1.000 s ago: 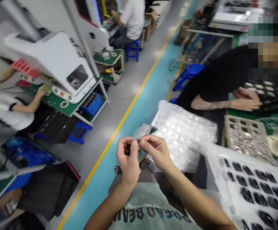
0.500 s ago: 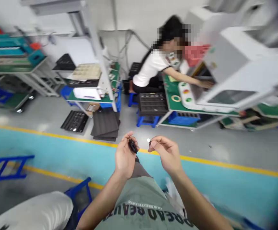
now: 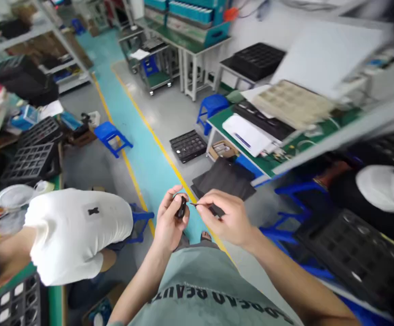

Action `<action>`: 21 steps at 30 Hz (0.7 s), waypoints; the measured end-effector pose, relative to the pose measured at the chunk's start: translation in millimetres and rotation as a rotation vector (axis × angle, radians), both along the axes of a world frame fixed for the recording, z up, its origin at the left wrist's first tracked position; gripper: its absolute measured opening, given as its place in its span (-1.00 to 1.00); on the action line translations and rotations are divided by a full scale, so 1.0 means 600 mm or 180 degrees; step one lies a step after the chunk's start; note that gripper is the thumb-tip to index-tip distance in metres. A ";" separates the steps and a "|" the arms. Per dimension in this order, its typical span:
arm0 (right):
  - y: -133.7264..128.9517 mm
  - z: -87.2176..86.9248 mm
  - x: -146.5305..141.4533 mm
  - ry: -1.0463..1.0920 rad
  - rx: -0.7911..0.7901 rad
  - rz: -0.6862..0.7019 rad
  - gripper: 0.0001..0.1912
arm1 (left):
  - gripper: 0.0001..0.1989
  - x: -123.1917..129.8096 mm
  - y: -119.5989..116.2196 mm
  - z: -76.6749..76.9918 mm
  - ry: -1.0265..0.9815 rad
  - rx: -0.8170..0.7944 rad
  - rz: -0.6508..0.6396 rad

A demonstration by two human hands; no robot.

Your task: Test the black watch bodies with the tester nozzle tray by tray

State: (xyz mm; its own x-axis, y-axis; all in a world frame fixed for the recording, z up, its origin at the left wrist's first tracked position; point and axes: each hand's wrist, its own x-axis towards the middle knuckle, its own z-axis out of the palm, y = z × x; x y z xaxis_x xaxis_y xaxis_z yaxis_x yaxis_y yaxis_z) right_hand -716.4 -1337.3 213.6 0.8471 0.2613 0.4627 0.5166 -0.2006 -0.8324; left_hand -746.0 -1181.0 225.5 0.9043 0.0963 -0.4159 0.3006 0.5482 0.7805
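Curled fingers and thumb of the left hand (image 3: 167, 222) close around a small black part (image 3: 181, 208), leaving its upper side exposed; the right hand (image 3: 229, 218) pinches a thin dark piece (image 3: 193, 204) between thumb and forefinger, with no gap showing at the tips. Both objects are held in the air before the wearer's green shirt (image 3: 213, 280). The thin piece points left at the black part and lies just beside it, apparently apart, so the two look unjoined; how much work on either is finished or left, I cannot tell.

Near on the left sits a co-worker in a white shirt (image 3: 81, 228); near on the right is a dark tray (image 3: 356, 253). Farther off, black panels (image 3: 217, 179) lie on the floor, with a black compartment tray (image 3: 188, 146) beyond. Far left stands a blue stool (image 3: 108, 132).
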 end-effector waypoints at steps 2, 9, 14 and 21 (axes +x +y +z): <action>0.059 -0.003 0.067 -0.0448 -0.0160 0.0290 -0.89 | -0.66 0.039 0.061 -0.009 -0.0008 -0.0071 0.0196; 0.342 0.008 0.261 0.0891 -0.0102 0.1129 -0.82 | -0.82 0.201 0.315 -0.034 -0.0633 0.0229 0.1228; 0.540 0.025 0.378 -0.0526 -0.0501 0.1301 -0.84 | -0.83 0.298 0.498 -0.016 -0.0523 0.0279 0.1509; 0.772 0.033 0.570 -0.2996 -0.1343 0.2188 -0.79 | -0.74 0.416 0.712 -0.018 -0.0001 0.0251 0.1771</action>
